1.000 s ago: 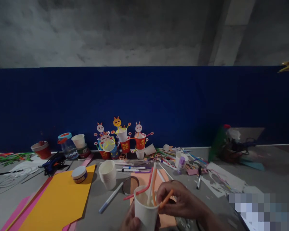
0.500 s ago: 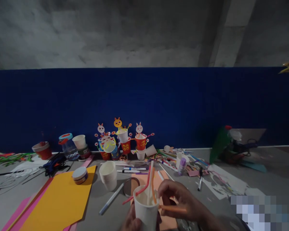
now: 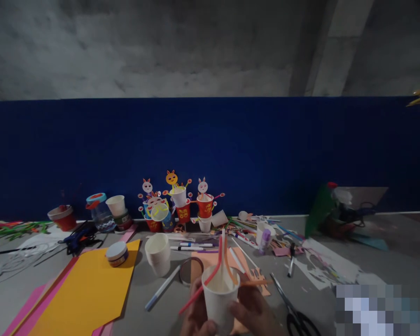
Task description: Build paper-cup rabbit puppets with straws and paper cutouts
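A white paper cup (image 3: pixel 220 303) is held upright between my two hands at the bottom centre of the head view. My left hand (image 3: pixel 195 310) wraps around its left side, and my right hand (image 3: pixel 254 310) grips its right side with the thumb on the front. Out of the cup rises a pale straw (image 3: pixel 224 261). A red straw (image 3: pixel 215 270) bends inside it and pokes out at the left. On the right an orange straw (image 3: pixel 231 270) bends likewise, its end (image 3: pixel 255 282) sticking out past the rim. The cup hides part of my fingers.
Scissors (image 3: pixel 294 308) lie right of my hands. Peach paper (image 3: pixel 205 257), a marker (image 3: pixel 163 288), tape roll (image 3: pixel 191 270) and stacked cups (image 3: pixel 158 254) surround the cup. Yellow card (image 3: pixel 91 284) with a jar (image 3: pixel 116 254) lies left. Decorated cup figures (image 3: pixel 182 212) stand behind.
My right hand has moved from the orange straw at the cup's right side down onto the cup itself. The cup has shifted slightly right and up, and the scissors are uncovered.
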### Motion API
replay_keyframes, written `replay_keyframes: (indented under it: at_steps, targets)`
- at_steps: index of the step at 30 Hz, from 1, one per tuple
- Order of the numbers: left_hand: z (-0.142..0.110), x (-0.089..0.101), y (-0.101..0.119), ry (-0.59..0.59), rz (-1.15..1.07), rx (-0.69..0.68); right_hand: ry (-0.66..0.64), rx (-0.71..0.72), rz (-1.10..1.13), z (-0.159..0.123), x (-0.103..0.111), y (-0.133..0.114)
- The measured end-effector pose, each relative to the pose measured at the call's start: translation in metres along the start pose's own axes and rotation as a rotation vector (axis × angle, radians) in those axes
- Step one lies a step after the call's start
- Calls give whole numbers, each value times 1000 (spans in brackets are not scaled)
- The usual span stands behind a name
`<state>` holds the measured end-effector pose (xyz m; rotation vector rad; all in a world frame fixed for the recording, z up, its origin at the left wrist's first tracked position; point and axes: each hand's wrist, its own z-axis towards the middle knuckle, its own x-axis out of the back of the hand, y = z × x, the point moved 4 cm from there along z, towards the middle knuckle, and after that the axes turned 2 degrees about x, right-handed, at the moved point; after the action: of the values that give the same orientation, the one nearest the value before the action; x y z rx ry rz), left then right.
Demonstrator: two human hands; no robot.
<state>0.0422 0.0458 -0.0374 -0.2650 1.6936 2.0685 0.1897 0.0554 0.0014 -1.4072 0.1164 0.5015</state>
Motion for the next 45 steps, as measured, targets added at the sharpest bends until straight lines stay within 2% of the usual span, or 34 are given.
replay_keyframes:
  at_steps: [2,3,6,8,14,18,22,27,32,36,39,43,45]
  targets:
    - [4,-3,10,-30,-12,-91,84,9,60,0,5,-2]
    - [6,-5,16,-6,8,-141,93,16,64,1,5,-4]
    - [7,-7,40,119,114,-308,28,12,67,0,1,-13]
    - [6,-8,57,119,193,-429,-27,-7,87,-2,-3,-18]
    - [4,-5,91,-108,700,-643,-92,-50,128,-7,-6,-21]
    - [0,-13,106,-205,751,-802,-97,-62,153,-7,-3,-15]
    - [-4,-23,111,-185,683,-761,-94,-3,221,-5,-2,-14]
    - [-7,-24,103,-114,590,-715,-111,16,201,-6,-7,-20]
    - [-11,-28,90,83,501,-732,-120,-3,223,-6,-10,-15]
    - [-15,-37,85,190,493,-772,-8,-50,213,-8,1,0]
    - [-17,-38,84,195,501,-782,46,-55,177,-10,6,4]
    - [-13,-29,83,158,541,-757,-26,-36,128,-9,1,-7]
    - [-8,-26,82,76,538,-733,-52,-17,119,-7,-4,-15]
